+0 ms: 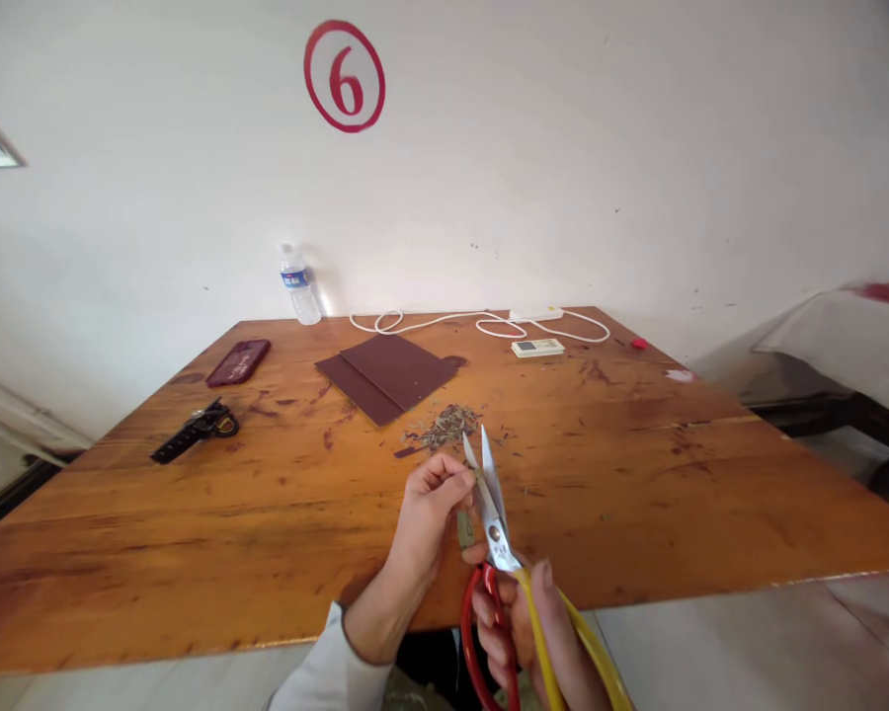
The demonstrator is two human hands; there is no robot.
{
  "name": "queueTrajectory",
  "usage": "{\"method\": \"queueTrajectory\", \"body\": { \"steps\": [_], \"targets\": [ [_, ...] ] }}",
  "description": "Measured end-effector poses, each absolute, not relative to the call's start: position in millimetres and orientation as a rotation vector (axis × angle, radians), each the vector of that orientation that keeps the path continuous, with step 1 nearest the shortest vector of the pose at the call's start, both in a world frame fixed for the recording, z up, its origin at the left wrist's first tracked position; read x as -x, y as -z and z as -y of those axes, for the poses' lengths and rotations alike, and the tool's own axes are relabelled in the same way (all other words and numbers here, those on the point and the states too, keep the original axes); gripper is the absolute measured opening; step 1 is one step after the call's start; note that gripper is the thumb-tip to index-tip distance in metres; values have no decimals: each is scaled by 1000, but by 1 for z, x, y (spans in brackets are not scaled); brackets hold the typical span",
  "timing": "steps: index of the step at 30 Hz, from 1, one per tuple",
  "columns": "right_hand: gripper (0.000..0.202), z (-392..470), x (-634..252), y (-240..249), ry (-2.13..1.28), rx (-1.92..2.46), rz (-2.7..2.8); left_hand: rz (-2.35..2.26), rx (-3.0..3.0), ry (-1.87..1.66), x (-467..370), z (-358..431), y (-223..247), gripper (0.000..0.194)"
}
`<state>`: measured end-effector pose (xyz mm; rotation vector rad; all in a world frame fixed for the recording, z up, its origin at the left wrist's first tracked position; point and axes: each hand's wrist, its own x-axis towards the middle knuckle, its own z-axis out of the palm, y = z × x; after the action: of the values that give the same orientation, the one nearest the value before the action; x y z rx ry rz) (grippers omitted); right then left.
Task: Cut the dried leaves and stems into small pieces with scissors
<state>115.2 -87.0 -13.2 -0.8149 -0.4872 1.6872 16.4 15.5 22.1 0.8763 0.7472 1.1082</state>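
My left hand [431,509] pinches a small greenish-grey piece [465,528], which hangs below the fingers beside the scissor blades. In my right hand [540,632] are large scissors [496,533] with one red and one yellow handle; their blades are parted and point away from me, close to my left fingertips. Just past the blade tips lies a loose pile of small grey-brown scraps [448,427] on the wooden table [267,523]. Dark reddish-brown sheets [385,375] lie flat behind the pile.
A plastic bottle [298,286] stands at the back left, near a dark red phone [239,362] and a black strap-like item [195,432]. A white cable [444,320], power strip [535,315] and small white device [537,348] lie toward the back. The front table edge [682,595] runs below.
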Motion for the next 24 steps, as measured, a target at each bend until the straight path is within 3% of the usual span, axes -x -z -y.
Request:
{"method": "queueTrajectory", "body": {
  "steps": [24],
  "targets": [
    [77, 85, -118, 39, -1682, 800, 613, -819, -883, -1124, -20, -16, -31, 27]
  ]
}}
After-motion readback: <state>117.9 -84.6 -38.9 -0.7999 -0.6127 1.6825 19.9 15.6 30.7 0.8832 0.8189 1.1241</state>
